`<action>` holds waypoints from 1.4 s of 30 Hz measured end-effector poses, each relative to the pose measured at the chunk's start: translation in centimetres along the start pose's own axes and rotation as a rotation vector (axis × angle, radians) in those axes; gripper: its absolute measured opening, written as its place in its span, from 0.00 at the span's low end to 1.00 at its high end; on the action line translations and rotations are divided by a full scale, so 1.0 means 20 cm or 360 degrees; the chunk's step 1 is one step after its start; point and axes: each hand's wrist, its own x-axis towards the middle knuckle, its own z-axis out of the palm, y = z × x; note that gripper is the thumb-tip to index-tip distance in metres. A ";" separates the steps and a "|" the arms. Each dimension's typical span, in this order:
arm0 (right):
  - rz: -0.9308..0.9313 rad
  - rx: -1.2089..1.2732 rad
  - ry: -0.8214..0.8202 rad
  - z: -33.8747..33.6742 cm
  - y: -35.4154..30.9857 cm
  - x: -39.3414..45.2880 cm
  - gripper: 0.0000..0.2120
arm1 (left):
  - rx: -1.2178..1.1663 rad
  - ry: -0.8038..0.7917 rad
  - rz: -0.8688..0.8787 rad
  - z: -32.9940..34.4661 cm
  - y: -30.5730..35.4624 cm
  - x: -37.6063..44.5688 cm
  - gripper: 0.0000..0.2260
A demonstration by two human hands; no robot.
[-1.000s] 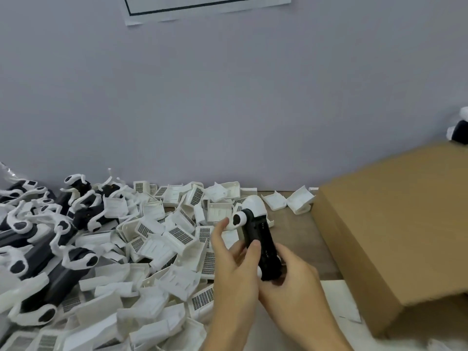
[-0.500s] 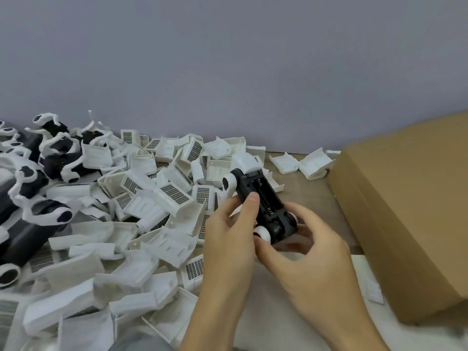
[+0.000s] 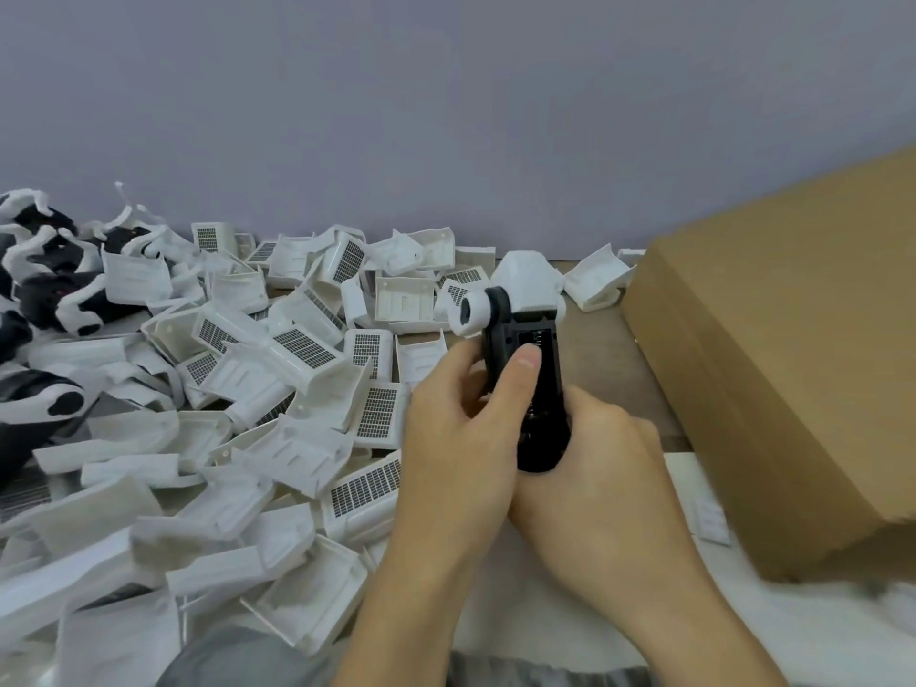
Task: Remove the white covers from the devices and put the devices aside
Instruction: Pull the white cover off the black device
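Observation:
I hold one black device (image 3: 543, 389) upright over the table's middle. A white cover (image 3: 528, 285) still caps its far end, with a white round wheel (image 3: 471, 309) at its left side. My left hand (image 3: 461, 448) grips the device from the left, thumb pressed on its open underside. My right hand (image 3: 600, 488) wraps the near end from below and from the right.
A heap of loose white covers (image 3: 257, 404) fills the table's left half. Black-and-white devices (image 3: 44, 300) lie piled at the far left. A large cardboard box (image 3: 793, 369) stands at the right. A grey wall (image 3: 446, 116) closes the back.
The device has been turned from slanted to nearly upright, and both hands have shifted a little right with it. The camera has tilted further down.

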 end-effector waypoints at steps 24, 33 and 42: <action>0.0109 0.0763 0.0780 -0.07 0.03 0.05 0.11 | 0.0766 -0.0393 0.0439 0.00 -0.02 -0.02 0.16; 0.0164 0.0815 0.0772 -0.05 0.01 0.05 0.19 | 0.0781 -0.0341 0.0457 0.01 -0.02 -0.02 0.18; 0.0058 0.0869 0.0727 -0.07 -0.04 0.04 0.30 | 0.0769 -0.0328 0.0479 0.01 -0.04 -0.02 0.20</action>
